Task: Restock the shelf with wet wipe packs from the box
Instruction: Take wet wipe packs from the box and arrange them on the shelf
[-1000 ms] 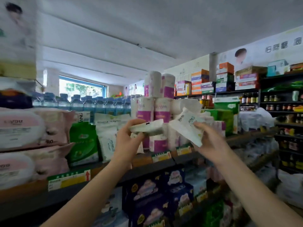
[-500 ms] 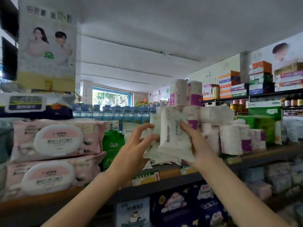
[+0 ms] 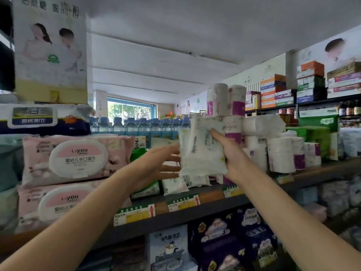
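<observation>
Head view looks up at a dark grey store shelf (image 3: 195, 216) with green and yellow price tags (image 3: 134, 214) along its front edge. Right hand (image 3: 232, 153) grips a white soft plastic wet wipe pack (image 3: 201, 149) with faint printed lettering, thumb over the front face and fingers curled round its right edge, holding it upright above the shelf, left of the stacked white and purple paper rolls (image 3: 234, 106). Left hand (image 3: 158, 163) is spread, fingers straight and pointing right, fingertips at the left edge of the same pack; whether they touch it I cannot tell because of blur. Below the held pack, more small white wipe packs (image 3: 197, 181) stand on the shelf, leaning against each other. To the near left, two large pink wipe packs with white oval lids (image 3: 78, 159) lie stacked one on the other. Behind them a row of blue-capped water bottles (image 3: 136, 124) runs to the far end. On the lower shelf, dark blue packets with cartoon prints (image 3: 230, 237) stand in a row. Far right shelves carry coloured cardboard boxes (image 3: 273, 90)
</observation>
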Tool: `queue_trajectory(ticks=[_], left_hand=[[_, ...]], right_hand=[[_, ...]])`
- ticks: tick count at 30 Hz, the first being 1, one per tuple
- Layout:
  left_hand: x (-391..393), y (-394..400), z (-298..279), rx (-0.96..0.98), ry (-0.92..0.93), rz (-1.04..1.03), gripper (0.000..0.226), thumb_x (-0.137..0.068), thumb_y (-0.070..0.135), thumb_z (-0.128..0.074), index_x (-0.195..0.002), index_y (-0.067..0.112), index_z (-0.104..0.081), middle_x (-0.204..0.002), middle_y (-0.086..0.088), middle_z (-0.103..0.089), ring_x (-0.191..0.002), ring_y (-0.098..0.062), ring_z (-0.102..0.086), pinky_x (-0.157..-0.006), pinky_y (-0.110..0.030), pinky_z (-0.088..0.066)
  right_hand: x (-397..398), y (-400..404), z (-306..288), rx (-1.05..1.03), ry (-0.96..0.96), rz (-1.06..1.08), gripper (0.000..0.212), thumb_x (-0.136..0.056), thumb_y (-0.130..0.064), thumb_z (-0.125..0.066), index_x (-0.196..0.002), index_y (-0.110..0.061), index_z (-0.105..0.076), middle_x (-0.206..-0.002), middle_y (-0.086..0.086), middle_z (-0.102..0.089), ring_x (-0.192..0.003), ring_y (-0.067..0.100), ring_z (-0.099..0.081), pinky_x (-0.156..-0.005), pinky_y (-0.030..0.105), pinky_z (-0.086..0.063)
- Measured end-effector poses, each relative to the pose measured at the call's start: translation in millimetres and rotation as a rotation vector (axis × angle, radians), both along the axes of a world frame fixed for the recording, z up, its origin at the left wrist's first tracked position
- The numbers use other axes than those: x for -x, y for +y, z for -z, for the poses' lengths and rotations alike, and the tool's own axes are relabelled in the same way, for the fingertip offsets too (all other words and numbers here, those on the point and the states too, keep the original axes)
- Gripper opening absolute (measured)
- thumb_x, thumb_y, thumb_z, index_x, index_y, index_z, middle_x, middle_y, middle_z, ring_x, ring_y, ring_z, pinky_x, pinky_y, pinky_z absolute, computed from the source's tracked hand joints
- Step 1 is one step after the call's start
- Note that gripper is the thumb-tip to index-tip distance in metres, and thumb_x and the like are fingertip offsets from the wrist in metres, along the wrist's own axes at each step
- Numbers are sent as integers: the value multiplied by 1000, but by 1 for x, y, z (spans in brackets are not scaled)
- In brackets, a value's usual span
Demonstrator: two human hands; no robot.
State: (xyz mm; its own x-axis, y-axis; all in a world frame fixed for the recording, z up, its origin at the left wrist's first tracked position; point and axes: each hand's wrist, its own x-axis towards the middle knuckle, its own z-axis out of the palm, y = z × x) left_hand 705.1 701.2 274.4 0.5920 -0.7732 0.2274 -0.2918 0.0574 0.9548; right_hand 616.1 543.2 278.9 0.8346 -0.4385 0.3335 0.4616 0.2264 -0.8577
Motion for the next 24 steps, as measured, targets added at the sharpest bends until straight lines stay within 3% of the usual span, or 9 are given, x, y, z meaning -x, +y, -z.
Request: queue_trajectory(ticks=[3, 7, 10, 13, 16, 19, 23, 24], left_hand=[[-4, -21, 0, 111, -62, -144, 18, -95, 24, -47, -95, 12, -61, -87, -1, -69, -77, -14, -65, -64, -25, -52], [-23, -32, 1, 282, 2, -237, 12, -92, 13, -52, -101, 9, -59, -97, -5, -67, -87, -20, -65, -71, -31, -53], [-33, -40, 0, 304, -21, -298, 11, -91, 12, -52, -101, 12, -58, -99, -6, -67, -89, -20, -65, -75, -34, -54], [-40, -55, -2, 300, -81, -347, 11, -91, 12, -54, -102, 13, -57, -100, -5, -68, -92, -20, -65, -87, -41, -53], [-44, -76, 2, 261, -155, -427, 15, -91, 12, -55, -105, 11, -57, -102, -4, -68, -94, -21, -65, -86, -38, -53], [-43, -91, 8, 306, 73, -413, 18, -93, 12, -52, -110, 8, -55, -108, -10, -65, -92, -22, -63, -74, -30, -52], [-40, -102, 12, 390, 441, -321, 26, -97, 18, -48, -121, 9, -49, -104, -13, -62, -90, -26, -59, -65, -30, -49], [-39, -104, 11, 424, 496, -305, 26, -97, 19, -47, -121, 9, -49, -100, -12, -60, -88, -27, -58, -65, -32, -49]], right_hand=[[-13, -3, 2, 125, 25, -41, 22, -90, -26, -56, -102, -11, -65, -97, 10, -72, -91, 25, -68, -82, 42, -54], [-17, -44, -8, -88, -82, -94, 17, -90, -27, -54, -98, -16, -65, -90, 7, -73, -81, 21, -70, -73, 39, -57], [-13, -79, -17, -194, -160, -72, 15, -92, -25, -53, -94, -17, -65, -78, 3, -74, -66, 17, -71, -57, 34, -60], [-22, -97, -21, -98, -59, -49, 13, -90, -21, -56, -99, -17, -64, -90, 4, -72, -70, 17, -71, -56, 34, -59], [-37, -98, -22, -15, -5, -48, 25, -87, -10, -59, -110, -21, -57, -96, 7, -68, -81, 22, -67, -57, 36, -59], [-53, -97, -20, -41, -117, -132, 44, -84, 3, -59, -115, -26, -47, -100, 11, -64, -83, 25, -63, -67, 40, -57], [-70, -97, -18, -35, -166, 7, 32, -78, -1, -67, -92, -17, -44, -88, 15, -66, -53, 22, -64, -65, 42, -54], [-75, -98, -16, -31, -163, 88, 32, -77, -2, -70, -88, -16, -43, -87, 15, -65, -55, 23, -66, -65, 42, -54]])
